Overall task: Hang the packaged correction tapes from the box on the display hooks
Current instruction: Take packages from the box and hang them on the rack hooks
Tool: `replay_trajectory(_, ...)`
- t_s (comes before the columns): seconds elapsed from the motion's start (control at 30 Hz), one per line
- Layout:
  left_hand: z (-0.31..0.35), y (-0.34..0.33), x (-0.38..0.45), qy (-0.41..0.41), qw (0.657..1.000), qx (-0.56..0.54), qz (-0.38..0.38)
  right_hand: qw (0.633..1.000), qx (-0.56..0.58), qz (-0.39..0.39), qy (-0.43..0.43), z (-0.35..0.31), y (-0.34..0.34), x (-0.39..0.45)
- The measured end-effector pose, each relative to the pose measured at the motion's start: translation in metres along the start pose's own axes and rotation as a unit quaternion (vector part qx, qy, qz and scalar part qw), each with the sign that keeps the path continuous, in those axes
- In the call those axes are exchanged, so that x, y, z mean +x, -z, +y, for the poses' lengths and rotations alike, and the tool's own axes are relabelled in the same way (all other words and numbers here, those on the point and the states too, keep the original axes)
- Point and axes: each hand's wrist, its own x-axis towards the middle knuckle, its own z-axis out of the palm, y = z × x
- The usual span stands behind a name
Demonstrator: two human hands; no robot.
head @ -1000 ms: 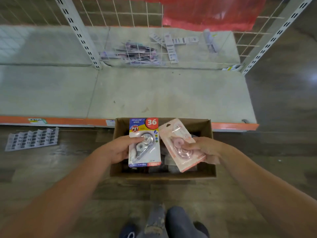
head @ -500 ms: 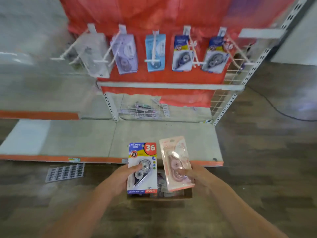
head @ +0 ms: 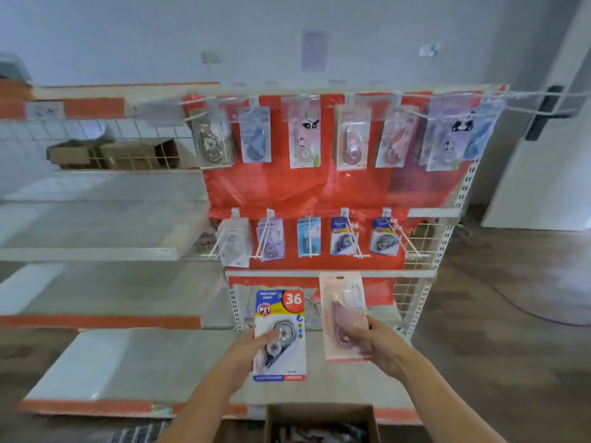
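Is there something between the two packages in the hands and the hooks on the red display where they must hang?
Nothing visible stands between. The left hand holds the blue package and the right hand holds the pink package, both below the lower row of hooks. Only open air lies in the path, though those hooks already carry packages.

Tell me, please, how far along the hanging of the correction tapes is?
Done: packs already hang on both hook rows. In hand: the left hand holds a blue pack, the right hand a pink pack, neither on a hook yet. Left: these two, plus more in the box below.
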Motion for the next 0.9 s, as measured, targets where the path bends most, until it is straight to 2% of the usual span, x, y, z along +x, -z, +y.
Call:
replay_trajectory(0.23, 0.028, 0.006, -0.003, -0.063, 0.998, -0.005, -0.007, 0.999, 0.034, 0.015, 0.038, -0.004, -0.016, -0.006)
replay_trajectory(0.43, 0.014, -0.015, 0.013, -0.061, 0.998, -0.003, -0.025, 0.994, 0.086, 0.049, 0.041, 0.018, -0.003, -0.015)
replay_trajectory(0.77, -0.015, -0.094, 0.054, -0.025, 0.996, 0.016, -0.078, 0.978, 0.153, 0.136, 0.040, 0.034, 0.086, -0.015)
replay_trajectory(0.9, -0.017, -0.137, 0.088, -0.011, 0.996, 0.014, -0.082, 0.974, 0.173, 0.144, 0.035, 0.028, 0.136, -0.001)
